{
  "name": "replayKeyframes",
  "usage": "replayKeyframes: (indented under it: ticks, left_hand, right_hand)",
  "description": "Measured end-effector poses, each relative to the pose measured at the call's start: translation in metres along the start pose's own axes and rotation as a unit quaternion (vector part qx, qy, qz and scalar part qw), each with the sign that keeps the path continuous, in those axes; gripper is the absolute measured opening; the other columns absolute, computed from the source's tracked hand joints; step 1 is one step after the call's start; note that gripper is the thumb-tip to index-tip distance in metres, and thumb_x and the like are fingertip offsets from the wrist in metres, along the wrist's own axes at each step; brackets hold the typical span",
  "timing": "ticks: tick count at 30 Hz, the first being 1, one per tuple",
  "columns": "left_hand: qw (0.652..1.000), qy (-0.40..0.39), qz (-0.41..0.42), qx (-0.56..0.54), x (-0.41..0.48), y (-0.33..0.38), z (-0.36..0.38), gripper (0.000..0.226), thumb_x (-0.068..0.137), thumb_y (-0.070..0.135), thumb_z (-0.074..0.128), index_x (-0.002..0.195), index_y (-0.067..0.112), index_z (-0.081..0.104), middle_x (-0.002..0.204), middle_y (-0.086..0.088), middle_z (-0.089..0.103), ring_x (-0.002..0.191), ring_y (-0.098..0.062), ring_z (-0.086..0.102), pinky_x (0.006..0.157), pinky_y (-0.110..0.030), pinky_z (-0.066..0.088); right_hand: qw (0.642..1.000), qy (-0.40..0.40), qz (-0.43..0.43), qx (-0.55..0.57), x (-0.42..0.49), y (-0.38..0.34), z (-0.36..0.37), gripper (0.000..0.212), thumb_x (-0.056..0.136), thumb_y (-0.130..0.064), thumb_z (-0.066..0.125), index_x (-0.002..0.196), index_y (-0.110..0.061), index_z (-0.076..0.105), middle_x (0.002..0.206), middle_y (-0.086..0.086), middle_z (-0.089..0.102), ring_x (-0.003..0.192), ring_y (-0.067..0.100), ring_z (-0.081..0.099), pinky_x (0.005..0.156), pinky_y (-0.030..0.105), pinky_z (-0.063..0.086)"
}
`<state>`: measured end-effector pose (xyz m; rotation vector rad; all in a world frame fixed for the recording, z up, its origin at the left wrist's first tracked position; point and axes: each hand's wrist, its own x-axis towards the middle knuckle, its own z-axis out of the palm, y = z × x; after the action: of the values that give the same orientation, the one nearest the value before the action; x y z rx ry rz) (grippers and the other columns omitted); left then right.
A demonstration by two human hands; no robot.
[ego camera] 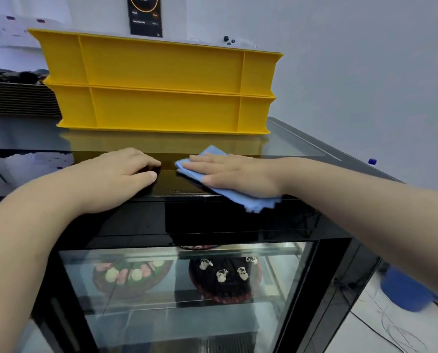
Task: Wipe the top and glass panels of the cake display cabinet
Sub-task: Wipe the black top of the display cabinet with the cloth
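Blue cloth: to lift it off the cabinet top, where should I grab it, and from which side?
Pinch the blue cloth at its near corner, coming from the front: that corner overhangs the front edge of the cabinet top, so fingers can get under it. Elsewhere it lies flat under the right hand.

Glossy black glass cabinet top [126, 143], soft blue cloth [238, 197], seemingly matt plastic crates [161, 85]

Black cabinet top [291, 142] carries yellow crates [161, 85] — seemingly two — and a blue cloth [248, 200].
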<state>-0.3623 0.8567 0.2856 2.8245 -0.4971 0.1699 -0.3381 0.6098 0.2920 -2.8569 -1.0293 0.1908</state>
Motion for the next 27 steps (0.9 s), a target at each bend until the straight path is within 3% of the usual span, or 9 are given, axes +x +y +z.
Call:
replayKeyframes:
  ticks: [2,6,10,12,14,16,19,22,27]
  left_hand:
    - [1.000,0.006,0.000,-0.008,-0.007,-0.009,-0.002,0.042,0.097,0.039,0.032,0.137,0.034,0.039,0.143,0.011,0.037,0.131,-0.010,0.034,0.109,-0.031,0.027]
    - [1.000,0.007,-0.009,-0.005,-0.024,-0.021,-0.007,0.040,0.096,0.040,0.031,0.135,0.037,0.040,0.141,0.012,0.039,0.130,-0.009,0.035,0.109,-0.034,0.028]
    - [1.000,0.000,-0.009,-0.001,-0.022,-0.015,-0.008,0.041,0.099,0.035,0.032,0.139,0.032,0.038,0.143,0.009,0.038,0.132,-0.012,0.033,0.110,-0.032,0.025]
    - [1.000,-0.005,-0.001,-0.003,-0.016,-0.011,-0.007,0.041,0.099,0.035,0.031,0.139,0.032,0.038,0.144,0.009,0.037,0.133,-0.012,0.031,0.111,-0.032,0.024]
    - [1.000,-0.009,0.002,-0.013,-0.012,-0.008,-0.006,0.041,0.099,0.036,0.031,0.139,0.033,0.038,0.144,0.010,0.036,0.134,-0.012,0.030,0.113,-0.035,0.023]
    - [1.000,-0.009,0.004,-0.013,-0.008,-0.008,-0.005,0.041,0.098,0.037,0.030,0.139,0.034,0.038,0.145,0.011,0.035,0.135,-0.011,0.030,0.113,-0.039,0.023]
    - [1.000,-0.018,0.003,0.001,-0.004,-0.007,-0.005,0.041,0.099,0.037,0.030,0.139,0.035,0.036,0.147,0.012,0.033,0.135,-0.011,0.029,0.113,-0.038,0.023]
    - [1.000,-0.031,-0.004,0.005,0.006,-0.007,-0.007,0.041,0.100,0.034,0.030,0.140,0.032,0.036,0.146,0.009,0.034,0.134,-0.010,0.030,0.112,-0.030,0.022]
    - [0.999,-0.043,-0.032,-0.007,0.028,-0.012,-0.010,0.041,0.101,0.033,0.028,0.140,0.029,0.038,0.145,0.010,0.034,0.133,-0.007,0.029,0.105,-0.021,0.019]
  right_hand:
    - [1.000,-0.017,-0.005,0.024,-0.022,0.019,-0.006,0.050,0.102,-0.042,0.025,0.149,-0.036,0.009,0.157,-0.017,0.003,0.142,-0.002,-0.002,0.117,0.029,-0.003]
    - [0.982,-0.007,0.185,-0.048,0.009,0.047,-0.012,0.050,0.102,-0.044,0.017,0.149,-0.036,0.003,0.159,-0.005,-0.002,0.146,0.017,-0.008,0.117,0.051,-0.002]
    - [0.997,0.003,0.045,-0.065,0.037,0.001,0.006,0.051,0.102,-0.044,0.016,0.150,-0.033,0.004,0.159,-0.006,-0.001,0.146,0.012,-0.003,0.117,0.045,-0.002]
    - [1.000,0.016,-0.009,-0.006,0.014,-0.005,0.007,0.048,0.103,-0.042,0.017,0.149,-0.037,0.006,0.158,-0.013,0.001,0.144,0.002,-0.002,0.115,0.033,-0.004]
    - [0.999,-0.026,-0.032,0.032,-0.020,0.016,-0.001,0.049,0.101,-0.045,0.022,0.147,-0.039,0.009,0.155,-0.021,0.004,0.141,-0.007,-0.002,0.115,0.021,-0.005]
    - [0.999,-0.020,0.037,0.034,-0.033,0.049,-0.009,0.051,0.099,-0.049,0.023,0.147,-0.039,0.010,0.155,-0.021,0.003,0.141,-0.007,-0.002,0.118,0.025,-0.004]
    - [0.986,-0.015,0.162,-0.028,0.000,0.066,-0.015,0.051,0.102,-0.044,0.014,0.150,-0.031,0.002,0.159,-0.007,-0.003,0.146,0.012,-0.007,0.118,0.042,-0.004]
    - [0.997,-0.021,0.069,-0.041,0.037,0.040,-0.006,0.052,0.102,-0.043,0.012,0.150,-0.029,-0.001,0.159,-0.005,-0.005,0.146,0.015,-0.009,0.118,0.043,-0.004]
    - [0.994,-0.054,-0.087,0.038,0.014,0.073,-0.017,0.049,0.097,-0.045,0.021,0.144,-0.040,0.007,0.155,-0.022,0.001,0.140,-0.010,-0.004,0.115,0.017,-0.006]
